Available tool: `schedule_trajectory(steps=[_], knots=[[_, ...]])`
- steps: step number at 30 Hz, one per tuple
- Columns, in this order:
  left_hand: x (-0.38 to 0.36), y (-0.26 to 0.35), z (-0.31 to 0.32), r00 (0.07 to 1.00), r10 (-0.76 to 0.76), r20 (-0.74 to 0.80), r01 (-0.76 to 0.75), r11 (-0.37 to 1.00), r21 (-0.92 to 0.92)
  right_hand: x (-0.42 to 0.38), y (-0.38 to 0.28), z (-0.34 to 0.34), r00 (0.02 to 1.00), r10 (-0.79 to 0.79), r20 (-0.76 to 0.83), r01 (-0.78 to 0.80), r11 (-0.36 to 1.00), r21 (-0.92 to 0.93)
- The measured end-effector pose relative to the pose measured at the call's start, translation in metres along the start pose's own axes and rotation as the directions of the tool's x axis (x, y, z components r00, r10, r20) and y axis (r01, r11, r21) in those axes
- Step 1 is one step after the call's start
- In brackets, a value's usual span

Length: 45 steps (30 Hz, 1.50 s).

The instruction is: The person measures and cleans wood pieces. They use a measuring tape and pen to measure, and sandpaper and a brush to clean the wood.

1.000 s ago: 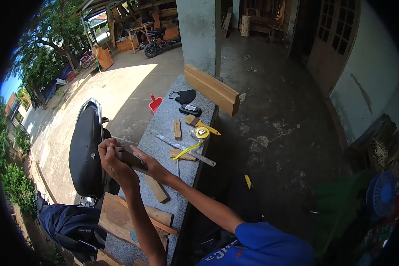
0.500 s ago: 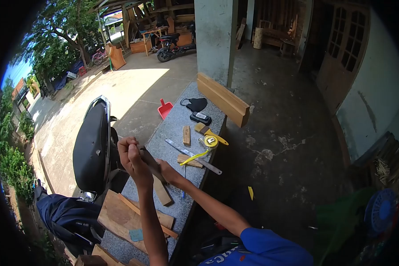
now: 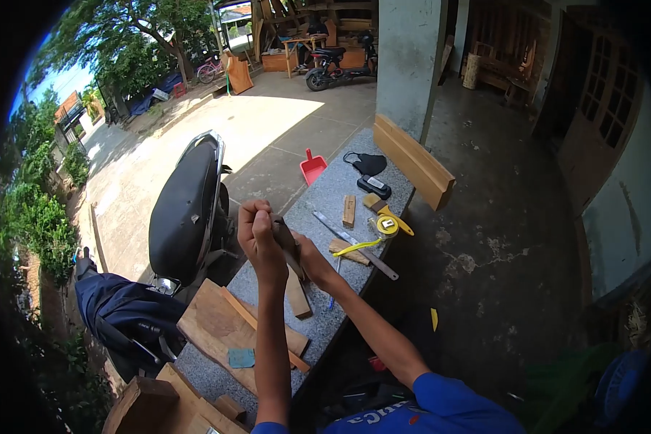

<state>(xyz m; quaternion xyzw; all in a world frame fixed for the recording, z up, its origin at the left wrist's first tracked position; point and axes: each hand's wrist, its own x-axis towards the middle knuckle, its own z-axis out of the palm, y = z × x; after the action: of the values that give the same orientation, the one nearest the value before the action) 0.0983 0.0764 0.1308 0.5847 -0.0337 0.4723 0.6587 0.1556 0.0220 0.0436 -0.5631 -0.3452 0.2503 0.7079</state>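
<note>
My left hand (image 3: 261, 242) is closed in a fist with the thumb uppermost, at the far end of a dark block-like piece (image 3: 285, 235). My right hand (image 3: 312, 262) wraps around the near side of that same piece. Its exact kind is hidden by my fingers. Below my hands, a pale wood strip (image 3: 298, 296) rests on the speckled stone ledge (image 3: 307, 206). Right of them lie a steel ruler (image 3: 372, 260), a small wood block (image 3: 349, 252), a yellow tape measure (image 3: 387, 226) and a blue pen-like stick (image 3: 332, 301).
A paintbrush (image 3: 376, 202), black case (image 3: 374, 186), black mask (image 3: 369, 163) and long timber (image 3: 416, 163) occupy the ledge's far end. Boards (image 3: 217, 318) lie nearer me. A motorbike seat (image 3: 184, 210) stands left, and a red dustpan (image 3: 313, 170) sits beyond the ledge.
The view has swung left, so the scene sits further right. Both hands stay on the dark piece, which is now seen more end-on between them.
</note>
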Motion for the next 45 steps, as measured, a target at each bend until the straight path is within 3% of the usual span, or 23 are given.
schedule_trajectory(steps=[2, 4, 6, 8, 10, 12, 15, 18, 19, 22, 25, 28, 29, 31, 34, 36, 38, 41, 43, 45], knots=[[-0.003, 0.0, 0.005, 1.0, -0.01, -0.017, 0.01, 1.0, -0.025, -0.007, -0.071, 0.02, 0.976, -0.212, -0.047, 0.215, 0.918, 0.332], [-0.008, 0.003, 0.005, 0.998, -0.059, -0.012, 0.058, 0.997, -0.052, -0.004, -0.093, 0.026, 0.905, -0.407, -0.125, 0.423, 0.895, 0.143], [-0.01, 0.005, 0.006, 0.998, -0.058, -0.005, 0.057, 0.993, -0.106, -0.003, -0.08, 0.022, 0.918, -0.383, -0.106, 0.392, 0.916, 0.087], [-0.006, 0.004, 0.006, 0.999, -0.009, -0.039, 0.006, 0.997, -0.078, -0.005, -0.023, 0.008, 0.993, -0.121, -0.004, 0.12, 0.979, 0.167], [-0.005, 0.004, 0.005, 0.999, -0.023, -0.028, 0.02, 0.994, -0.108, -0.018, -0.013, 0.003, 0.997, 0.079, -0.003, -0.078, 0.992, 0.104], [-0.008, 0.004, 0.006, 0.993, -0.114, 0.035, 0.117, 0.986, -0.122, -0.013, -0.018, -0.001, 0.998, 0.055, -0.014, -0.052, 0.99, 0.133], [-0.009, 0.003, 0.016, 0.995, -0.099, 0.016, 0.1, 0.986, -0.13, -0.017, -0.091, 0.014, 0.947, -0.309, -0.092, 0.322, 0.915, 0.243], [-0.006, -0.001, 0.013, 0.991, -0.129, 0.017, 0.13, 0.979, -0.157, -0.01, -0.111, 0.017, 0.838, -0.543, -0.055, 0.54, 0.839, -0.062], [-0.004, -0.004, 0.007, 0.994, -0.111, -0.003, 0.109, 0.978, -0.18, -0.008, -0.092, 0.017, 0.858, -0.51, -0.06, 0.509, 0.86, -0.031], [0.001, 0.003, 0.003, 0.996, -0.074, -0.053, 0.058, 0.965, -0.256, -0.002, 0.028, 0.005, 0.973, -0.209, -0.093, 0.222, 0.96, 0.169], [0.007, -0.005, -0.012, 0.992, -0.099, -0.072, 0.08, 0.968, -0.239, -0.008, 0.046, 0.001, 0.985, 0.066, -0.158, -0.055, 0.996, 0.071], [0.012, 0.0, -0.011, 0.947, -0.313, 0.068, 0.314, 0.861, -0.399, 0.004, -0.014, 0.011, 0.963, -0.265, -0.054, 0.267, 0.963, 0.044], [0.015, 0.004, -0.01, 0.946, -0.316, 0.065, 0.316, 0.869, -0.38, 0.001, -0.046, 0.017, 0.94, -0.336, -0.06, 0.334, 0.942, -0.038], [0.014, -0.004, -0.012, 0.989, -0.143, 0.027, 0.145, 0.981, -0.132, -0.004, -0.093, 0.025, 0.881, -0.47, -0.045, 0.453, 0.869, -0.201], [0.013, -0.005, -0.011, 0.971, -0.235, -0.031, 0.216, 0.932, -0.291, -0.001, -0.068, 0.026, 0.891, -0.447, -0.082, 0.425, 0.883, -0.198], [0.014, 0.0, -0.01, 0.951, -0.301, -0.066, 0.245, 0.869, -0.429, 0.002, 0.009, 0.011, 0.944, -0.303, -0.129, 0.266, 0.932, -0.245], [0.015, -0.001, -0.019, 0.951, -0.309, -0.008, 0.277, 0.865, -0.419, -0.007, 0.08, -0.005, 0.973, 0.017, -0.23, -0.041, 0.994, -0.1], [0.019, -0.002, -0.021, 0.946, -0.32, 0.055, 0.316, 0.869, -0.381, -0.003, 0.083, -0.007, 0.963, 0.03, -0.266, -0.053, 0.995, -0.079], [0.017, -0.013, -0.021, 0.926, -0.379, 0.002, 0.356, 0.868, -0.347, 0.007, 0.016, 0.005, 0.973, -0.126, -0.192, 0.111, 0.99, -0.086], [0.017, -0.017, -0.016, 0.96, -0.273, -0.055, 0.258, 0.946, -0.196, 0.009, -0.048, 0.017, 0.937, -0.317, -0.148, 0.314, 0.948, -0.044]])
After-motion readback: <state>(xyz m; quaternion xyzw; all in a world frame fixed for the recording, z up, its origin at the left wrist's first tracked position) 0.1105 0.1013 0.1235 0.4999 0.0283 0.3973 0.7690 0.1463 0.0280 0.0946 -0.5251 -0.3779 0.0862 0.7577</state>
